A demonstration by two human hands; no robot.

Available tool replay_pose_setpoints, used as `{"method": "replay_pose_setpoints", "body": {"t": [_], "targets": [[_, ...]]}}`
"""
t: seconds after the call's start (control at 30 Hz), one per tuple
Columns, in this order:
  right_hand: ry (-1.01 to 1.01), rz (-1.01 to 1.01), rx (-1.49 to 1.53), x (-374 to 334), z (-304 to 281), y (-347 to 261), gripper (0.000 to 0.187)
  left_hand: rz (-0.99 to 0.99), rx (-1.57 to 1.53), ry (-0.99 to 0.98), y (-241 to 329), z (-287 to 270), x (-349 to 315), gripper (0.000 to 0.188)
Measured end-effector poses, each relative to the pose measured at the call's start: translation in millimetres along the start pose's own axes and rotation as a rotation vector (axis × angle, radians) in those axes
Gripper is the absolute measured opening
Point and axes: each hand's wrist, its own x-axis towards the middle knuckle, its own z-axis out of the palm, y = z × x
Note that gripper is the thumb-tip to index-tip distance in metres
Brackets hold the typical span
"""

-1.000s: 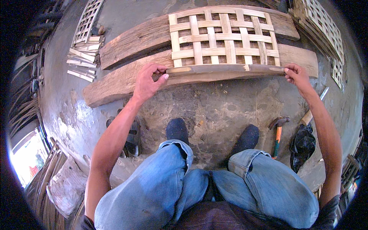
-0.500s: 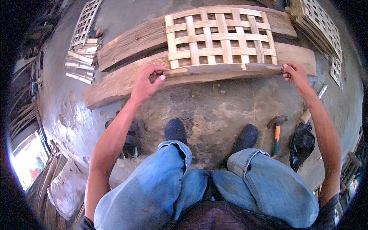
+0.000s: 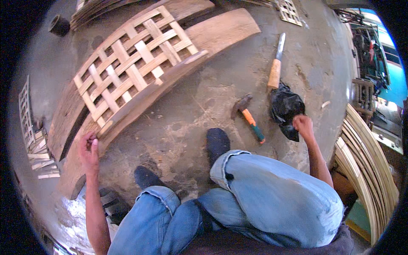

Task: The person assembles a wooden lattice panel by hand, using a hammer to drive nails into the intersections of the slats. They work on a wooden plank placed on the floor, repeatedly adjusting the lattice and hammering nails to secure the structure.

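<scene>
A panel woven from pale flat strips [image 3: 140,59] lies across two thick wooden planks [image 3: 225,27]. Along its near edge runs a brown wooden strip [image 3: 170,74]. At the strip's near left end is my left hand [image 3: 89,155], thumb and fingers pinched together at its tip. My right hand [image 3: 304,126] is out to the right, fingers curled at the edge of a crumpled black plastic bag [image 3: 285,104]. The bag hides what its fingertips may hold. Left of the bag, a hammer [image 3: 250,121] with an orange and green handle lies on the floor.
Beyond the bag lies a large knife [image 3: 275,70] with a wooden handle. Bent pale strips [image 3: 365,170] are bundled at the right. Another woven panel [image 3: 26,112] and short offcuts [image 3: 42,159] lie far left. A dark cup-like container [image 3: 58,25] stands at the back left.
My right hand has let go of the strip's right end and moved to the black bag. My left hand stays at the strip's left end. The view has turned right.
</scene>
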Motion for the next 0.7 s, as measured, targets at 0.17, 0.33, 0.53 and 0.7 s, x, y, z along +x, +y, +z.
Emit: {"method": "replay_pose_setpoints", "body": {"t": [0.17,0.33,0.53,0.7], "targets": [[0.190,-0.031,0.165,21.3,68.4,51.0,0.017,0.016,-0.056,0.018,3.2,0.8,1.0,0.027],[0.358,0.007,-0.299,73.3,97.4,78.6,0.030,-0.018,-0.017,0.084,22.1,-0.9,-2.7,0.028],[0.448,0.122,-0.316,88.2,103.1,116.8,0.031,-0.022,-0.030,0.078,41.2,6.5,4.1,0.024],[0.351,-0.008,-0.434,77.2,89.7,80.0,0.027,-0.027,-0.051,0.086,34.7,-0.9,-1.8,0.024]]}}
